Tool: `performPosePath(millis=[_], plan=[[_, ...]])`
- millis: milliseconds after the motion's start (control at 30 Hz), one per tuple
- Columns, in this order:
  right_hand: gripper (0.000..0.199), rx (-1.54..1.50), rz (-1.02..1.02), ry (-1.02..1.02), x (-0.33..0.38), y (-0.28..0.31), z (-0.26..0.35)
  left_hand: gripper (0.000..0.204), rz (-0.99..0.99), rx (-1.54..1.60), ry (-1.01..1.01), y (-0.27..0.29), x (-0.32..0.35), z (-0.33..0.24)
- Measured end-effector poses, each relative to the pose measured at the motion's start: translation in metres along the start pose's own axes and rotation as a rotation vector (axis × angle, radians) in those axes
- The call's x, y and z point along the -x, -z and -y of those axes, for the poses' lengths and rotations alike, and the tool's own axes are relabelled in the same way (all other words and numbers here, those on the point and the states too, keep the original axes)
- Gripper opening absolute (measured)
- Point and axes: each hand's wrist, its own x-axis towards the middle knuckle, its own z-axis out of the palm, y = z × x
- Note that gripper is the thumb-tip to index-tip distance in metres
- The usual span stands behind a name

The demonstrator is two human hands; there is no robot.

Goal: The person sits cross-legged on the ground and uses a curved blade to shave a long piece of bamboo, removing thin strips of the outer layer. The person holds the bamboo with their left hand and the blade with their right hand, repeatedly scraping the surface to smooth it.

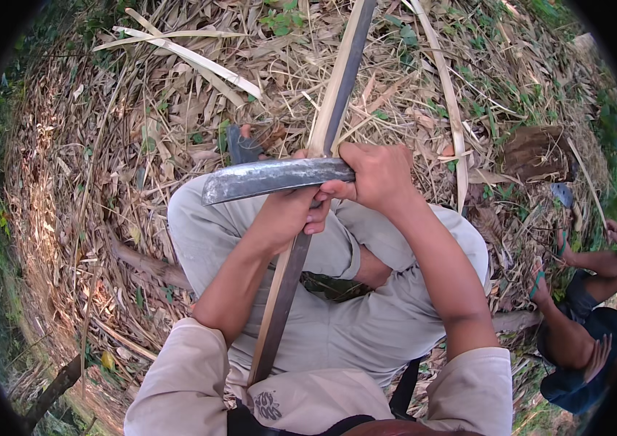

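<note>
A long split strip of bamboo or wood [284, 291], pale on one side and dark on the other, runs from my chest across my lap and out past my knees. My left hand [288, 211] is closed round it, just under the blade. Closed at the blade's right end, my right hand [382, 178] grips a machete [268, 180]; its handle is hidden in the fist. The broad grey blade lies crosswise over the strip and points left, above my left hand. The fingers of both hands almost meet beside the strip.
Pale split strips [192, 62] lie on the leaf litter at the far left, and another long strip [445, 87] to the right. A cut log [538, 154] sits at the right. Another person [584, 320] in sandals is at the right edge. A branch [145, 263] lies left of my knee.
</note>
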Motion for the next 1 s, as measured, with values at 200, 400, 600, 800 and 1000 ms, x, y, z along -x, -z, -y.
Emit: performPosePath(millis=[200, 400, 600, 800, 1000], plan=[[0.075, 0.061, -0.036, -0.015, 0.0, -0.009, -0.021, 0.014, -0.059, -0.095, 0.013, 0.0, -0.007, -0.004], [0.09, 0.042, -0.124, -0.89, -0.025, 0.075, -0.133, 0.024, 0.062, 0.021, -0.004, 0.004, 0.024, -0.005], [0.076, -0.209, -0.145, -0.532, -0.006, 0.031, -0.027, 0.027, 0.118, 0.205, -0.044, 0.008, -0.006, -0.019], [0.072, -0.14, 0.096, -0.225, -0.014, 0.019, 0.018, 0.019, 0.159, 0.404, 0.017, 0.021, -0.008, -0.008], [0.072, -0.077, 0.052, -0.151, -0.006, 0.011, 0.024, 0.021, 0.045, 0.178, 0.025, 0.008, -0.004, -0.006]])
